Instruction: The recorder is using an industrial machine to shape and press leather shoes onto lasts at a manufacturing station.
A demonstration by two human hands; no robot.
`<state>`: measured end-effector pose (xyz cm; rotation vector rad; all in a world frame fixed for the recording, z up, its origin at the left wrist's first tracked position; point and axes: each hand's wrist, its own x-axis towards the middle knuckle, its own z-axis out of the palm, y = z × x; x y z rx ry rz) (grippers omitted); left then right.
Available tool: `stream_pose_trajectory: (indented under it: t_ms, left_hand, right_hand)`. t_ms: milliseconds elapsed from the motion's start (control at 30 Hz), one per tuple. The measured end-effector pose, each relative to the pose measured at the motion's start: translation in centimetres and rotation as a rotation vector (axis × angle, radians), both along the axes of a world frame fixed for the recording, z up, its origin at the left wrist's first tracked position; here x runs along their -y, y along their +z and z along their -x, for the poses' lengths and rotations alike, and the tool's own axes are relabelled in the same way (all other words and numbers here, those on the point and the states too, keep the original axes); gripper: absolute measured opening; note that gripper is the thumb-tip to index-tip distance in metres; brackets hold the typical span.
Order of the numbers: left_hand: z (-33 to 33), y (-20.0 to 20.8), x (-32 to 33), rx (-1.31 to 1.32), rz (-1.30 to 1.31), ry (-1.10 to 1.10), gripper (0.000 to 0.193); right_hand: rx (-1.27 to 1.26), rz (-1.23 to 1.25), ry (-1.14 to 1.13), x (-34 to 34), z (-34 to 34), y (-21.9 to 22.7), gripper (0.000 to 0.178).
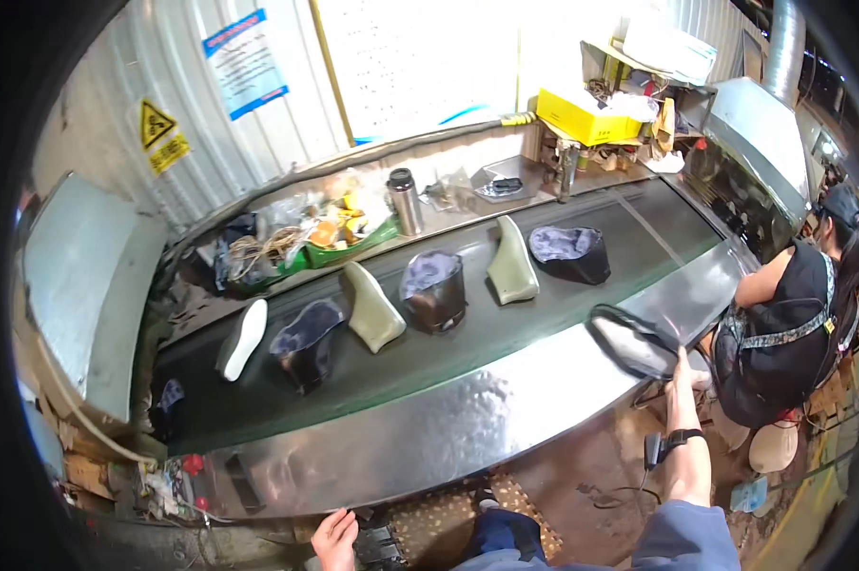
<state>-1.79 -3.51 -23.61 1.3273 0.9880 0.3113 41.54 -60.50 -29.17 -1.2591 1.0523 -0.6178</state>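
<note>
One hand (pixel 679 366) gripping black sole (pixel 629 344)

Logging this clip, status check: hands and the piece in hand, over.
Right hand up at the steel ledge, gripping a dark shoe sole. Left hand low, empty, by the ledge underside. Seated co-worker close on the right.

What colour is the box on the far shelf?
Yellow box, clearest in the head view.

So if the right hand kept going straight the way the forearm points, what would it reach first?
The right hand already touches the dark sole on the steel ledge; beyond it likely the conveyor belt, though depth is unclear.
</note>
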Motion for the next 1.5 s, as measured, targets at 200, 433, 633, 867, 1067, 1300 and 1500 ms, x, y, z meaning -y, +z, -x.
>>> stream_pose_trajectory:
  t_ms: [200, 433, 633, 867, 1067, 1300, 1500]
  left_hand:
    - [-3.2, -1.1, 0.4, -0.252, -0.005, -0.108, 0.043]
    - [-4.8, -3.8, -2.6, -0.373, -0.125, -0.249, 0.042]
    - [-2.8, -5.0, -3.0, -0.441, -0.072, -0.269, 0.042]
    - [-6.9, -3.6, -3.0, -0.438, -0.19, -0.379, 0.038]
    - [-6.4, -3.2, -2.7, -0.271, -0.29, -0.386, 0.037]
    - [-8.5, -2.2, -2.7, -0.167, 0.026, -0.367, 0.035]
    - [-20.2, -5.8, 5.2, 0.133, 0.603, -0.492, 0.06]
  right_hand:
    - [0.24, 0.704, 0.659, -4.7, -12.6, -9.0, 0.096]
    - [-0.007, -0.172, 0.582, -8.3, -27.7, -9.3, 0.108]
    - [0.472, -0.511, 0.54, -13.1, -31.3, -7.6, 0.037]
    - [0.22, 1.292, 1.06, -25.3, -24.5, -5.1, 0.06]
    - [-0.269, 1.497, 1.149, -31.5, -19.5, -4.0, 0.1]
    - [-0.274, 1.518, 1.422, -27.2, -8.0, 1.1, 0.117]
    - [-0.287, 1.49, 1.517, -28.6, 7.9, 5.3, 0.122]
